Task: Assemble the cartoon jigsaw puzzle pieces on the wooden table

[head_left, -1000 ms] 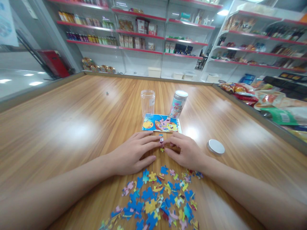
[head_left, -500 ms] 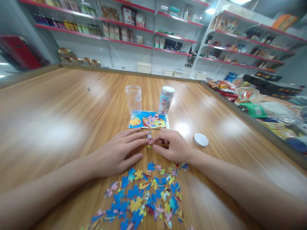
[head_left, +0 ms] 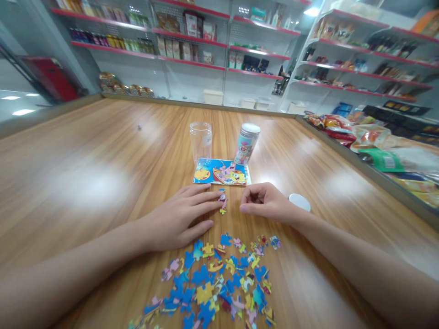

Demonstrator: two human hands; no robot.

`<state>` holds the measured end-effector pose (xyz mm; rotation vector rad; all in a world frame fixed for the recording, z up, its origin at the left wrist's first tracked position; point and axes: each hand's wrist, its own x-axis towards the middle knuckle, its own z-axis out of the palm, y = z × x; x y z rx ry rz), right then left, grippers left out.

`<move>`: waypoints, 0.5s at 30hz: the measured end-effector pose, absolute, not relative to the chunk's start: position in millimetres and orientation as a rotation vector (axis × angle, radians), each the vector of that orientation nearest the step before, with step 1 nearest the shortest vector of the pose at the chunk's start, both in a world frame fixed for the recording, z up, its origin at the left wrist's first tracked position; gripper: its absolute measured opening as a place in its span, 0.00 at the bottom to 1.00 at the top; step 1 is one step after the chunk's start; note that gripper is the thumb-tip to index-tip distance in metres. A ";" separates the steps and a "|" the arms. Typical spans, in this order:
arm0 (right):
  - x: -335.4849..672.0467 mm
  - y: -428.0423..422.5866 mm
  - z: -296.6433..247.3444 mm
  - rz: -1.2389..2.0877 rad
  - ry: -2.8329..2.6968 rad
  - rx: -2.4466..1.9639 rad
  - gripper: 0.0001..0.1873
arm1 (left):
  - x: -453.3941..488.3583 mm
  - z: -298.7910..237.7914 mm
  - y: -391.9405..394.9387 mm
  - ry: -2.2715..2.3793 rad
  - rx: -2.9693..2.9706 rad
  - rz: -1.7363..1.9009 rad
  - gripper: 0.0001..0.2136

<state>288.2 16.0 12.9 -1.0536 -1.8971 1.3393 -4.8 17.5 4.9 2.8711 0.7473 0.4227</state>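
Nearest, loose puzzle pieces (head_left: 219, 283) are heaped on the wooden table (head_left: 85, 183). Just beyond them the left hand (head_left: 178, 219) is laid flat, fingers stretched out, its fingertips touching a short strip of joined pieces (head_left: 222, 201). The strip is laid flat, its long axis running away from the person towards the picture card (head_left: 221, 172). The right hand (head_left: 264, 203) is held just right of the strip, clear of it, fingers curled in; whether anything is pinched cannot be told. Behind the card, a clear jar (head_left: 200, 139) and a printed canister (head_left: 247, 144) are stood upright.
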 end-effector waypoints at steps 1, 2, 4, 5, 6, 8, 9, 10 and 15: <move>288.2 15.2 12.6 1.340 -1.913 -1.060 0.16 | -4.2 6.0 16.5 0.745 2.869 0.426 0.23; 288.2 14.6 12.4 1.342 -1.928 -1.069 0.16 | -3.6 7.3 15.4 0.742 2.867 0.432 0.23; 288.8 14.4 12.6 1.338 -1.944 -1.099 0.15 | -2.3 10.2 12.9 0.732 2.866 0.435 0.22; 289.3 14.8 12.7 1.332 -1.950 -1.117 0.15 | -1.9 11.6 11.9 0.732 2.862 0.444 0.22; 289.8 15.6 13.0 1.329 -1.969 -1.135 0.15 | -1.5 12.9 11.1 0.724 2.856 0.467 0.22; 290.6 17.2 14.3 1.365 -2.025 -1.144 0.16 | -1.2 14.6 10.1 0.724 2.849 0.478 0.23; 290.7 17.6 15.5 1.389 -2.064 -1.138 0.16 | -1.2 15.0 9.9 0.727 2.846 0.472 0.23; 290.5 17.4 17.4 1.405 -2.108 -1.128 0.15 | -1.3 15.0 9.9 0.733 2.844 0.458 0.24; 284.3 8.2 31.4 1.079 -2.426 -1.072 0.19 | -2.6 10.1 11.9 0.729 2.865 0.427 0.24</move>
